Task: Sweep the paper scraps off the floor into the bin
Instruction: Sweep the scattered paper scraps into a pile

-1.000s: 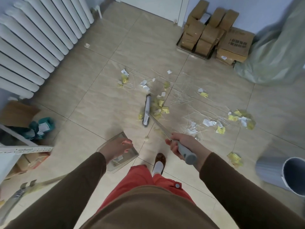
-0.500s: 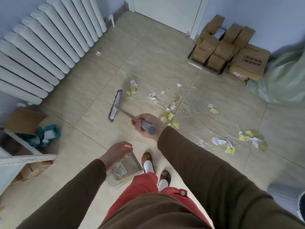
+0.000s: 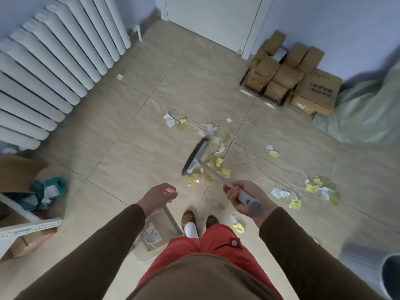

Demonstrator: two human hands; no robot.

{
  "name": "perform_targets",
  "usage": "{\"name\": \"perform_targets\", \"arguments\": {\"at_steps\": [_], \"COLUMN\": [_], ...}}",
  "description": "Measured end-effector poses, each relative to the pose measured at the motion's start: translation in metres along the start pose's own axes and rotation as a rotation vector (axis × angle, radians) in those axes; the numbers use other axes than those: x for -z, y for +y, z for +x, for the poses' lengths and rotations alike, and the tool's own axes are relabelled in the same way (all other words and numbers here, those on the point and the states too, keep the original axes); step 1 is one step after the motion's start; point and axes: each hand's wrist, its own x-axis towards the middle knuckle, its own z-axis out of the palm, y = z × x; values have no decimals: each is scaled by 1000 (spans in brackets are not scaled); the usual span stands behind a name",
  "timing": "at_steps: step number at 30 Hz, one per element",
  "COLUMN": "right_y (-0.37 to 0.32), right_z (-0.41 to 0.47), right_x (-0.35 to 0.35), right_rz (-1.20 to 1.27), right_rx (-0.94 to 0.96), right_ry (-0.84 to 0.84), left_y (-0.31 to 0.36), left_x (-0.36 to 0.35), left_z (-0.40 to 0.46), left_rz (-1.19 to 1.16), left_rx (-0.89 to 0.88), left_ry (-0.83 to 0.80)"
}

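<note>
Right hand (image 3: 244,197) clenches the grey plastic broom handle (image 3: 242,194), its bristle head (image 3: 195,158) at eleven o'clock from the fingers amid yellow and white paper scraps (image 3: 216,163); left hand (image 3: 157,198) grips the clear dustpan (image 3: 151,232), grasp hidden

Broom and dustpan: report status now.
Right hand grips broom, head down among paper scraps. Left hand over dustpan, grip hidden. Scraps mostly unswept. Feet beside dustpan.
</note>
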Motion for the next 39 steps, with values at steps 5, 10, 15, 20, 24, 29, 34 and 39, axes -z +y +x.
{"name": "perform_targets", "arguments": {"at_steps": [5,10,15,20,24,29,34,39], "right_y": [-1,-19,-63,-119,-154,-143,-100,-66], "right_z": [-49,-6,92,142,131,72,-6,-73], "right_x": [-7,-53,-139,-166,-116,-32,-4,12], "right_rz": [-60,-127,-192,-147,-69,88,244,387], "right_rx": [-31,-25,-70,-20,31,31,42,35], "right_ry": [-6,-186,-242,-234,-164,-55,-42,-125], "left_y": [29,47,59,72,88,113,140,155], "left_x": [-6,-1,5,5,-3,-18,-29,-32], "left_z": [14,25,28,38,49,64,75,75], "left_rz": [7,56,8,6,2,45,125,168], "left_rx": [-11,20,72,100,89,43,-42,-73], "left_ry": [-23,6,86,124,100,37,-53,-107]}}
